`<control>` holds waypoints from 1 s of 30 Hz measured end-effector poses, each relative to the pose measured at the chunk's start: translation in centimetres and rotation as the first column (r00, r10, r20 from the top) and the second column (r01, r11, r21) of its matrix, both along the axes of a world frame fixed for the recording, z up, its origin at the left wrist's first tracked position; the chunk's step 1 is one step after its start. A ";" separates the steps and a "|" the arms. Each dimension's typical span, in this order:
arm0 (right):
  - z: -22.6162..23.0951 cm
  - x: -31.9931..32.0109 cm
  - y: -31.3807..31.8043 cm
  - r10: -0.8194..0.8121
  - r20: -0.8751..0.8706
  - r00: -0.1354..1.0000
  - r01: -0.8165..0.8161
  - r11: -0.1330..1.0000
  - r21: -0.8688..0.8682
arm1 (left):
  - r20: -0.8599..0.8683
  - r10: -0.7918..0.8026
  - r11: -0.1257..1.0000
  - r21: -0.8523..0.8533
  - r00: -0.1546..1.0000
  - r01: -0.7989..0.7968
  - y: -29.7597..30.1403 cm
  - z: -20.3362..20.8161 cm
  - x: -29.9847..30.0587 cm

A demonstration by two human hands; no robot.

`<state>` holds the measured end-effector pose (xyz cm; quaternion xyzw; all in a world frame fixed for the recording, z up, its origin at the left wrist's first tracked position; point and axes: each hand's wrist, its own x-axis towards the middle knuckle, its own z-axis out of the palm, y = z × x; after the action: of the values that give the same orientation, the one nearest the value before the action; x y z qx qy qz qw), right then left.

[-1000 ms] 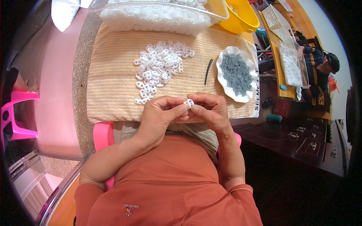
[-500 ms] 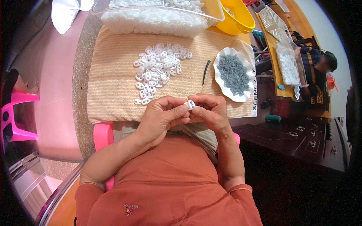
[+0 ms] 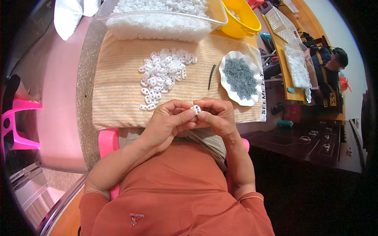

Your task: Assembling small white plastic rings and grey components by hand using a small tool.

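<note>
Both hands meet near the front edge of the towel, closed around one small white cord lock (image 3: 196, 109) with two holes. My left hand (image 3: 173, 118) pinches its left side between thumb and fingers. My right hand (image 3: 217, 117) has thumb and fingertips against its right side. Whether anything smaller sits between the fingertips is hidden. Beyond my left hand lies a loose pile of white cord locks (image 3: 160, 74). To the right, a white wavy-edged plate (image 3: 225, 83) holds a heap of tiny grey pieces (image 3: 240, 78), too fine to make out singly.
A thin dark stick (image 3: 212, 76) lies on the striped towel (image 3: 118, 78). At the back stand a clear bin (image 3: 165, 29) full of white pieces and a yellow basin (image 3: 246, 27). Another person (image 3: 328, 74) sits at a table on the right, beside another clear bin (image 3: 297, 65).
The view has shifted slightly, moving the table things a little left in the picture. Both hands stay together, and the white cord lock has turned slightly between the fingertips.
</note>
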<state>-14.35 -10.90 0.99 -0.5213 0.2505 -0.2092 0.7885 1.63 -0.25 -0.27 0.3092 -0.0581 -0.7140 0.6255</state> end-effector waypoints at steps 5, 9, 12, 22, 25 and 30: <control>-0.5 0.1 -0.2 0.033 0.053 0.998 -0.024 0.987 -0.160 | -0.022 -0.013 1.000 -0.009 1.000 0.013 -0.2 0.5 0.1; -0.8 0.4 -0.2 0.034 0.092 0.995 -0.011 0.972 -0.233 | -0.075 -0.004 0.995 -0.096 0.997 -0.003 -0.3 0.1 0.1; -1.0 0.4 -0.2 0.040 0.100 0.994 -0.010 0.959 -0.283 | -0.083 -0.015 0.993 -0.122 0.996 0.005 -0.3 0.0 0.1; 0.8 0.6 0.9 0.029 0.124 0.992 0.007 0.960 -0.279 | -0.050 -0.010 0.990 -0.143 0.999 0.003 0.4 -0.4 -0.5; 0.7 0.5 0.9 0.039 0.121 0.992 0.003 0.943 -0.332 | -0.008 -0.011 0.986 -0.166 1.000 0.009 0.5 -0.2 -0.5; 0.4 0.6 0.7 0.054 0.098 0.994 -0.023 0.954 -0.300 | -0.030 0.002 0.987 -0.158 1.000 -0.006 0.1 -0.1 -0.6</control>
<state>-13.72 -10.19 1.34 -0.6275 0.1642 -0.2563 0.7167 1.02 -0.13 -0.38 0.2480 -0.1048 -0.7103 0.6504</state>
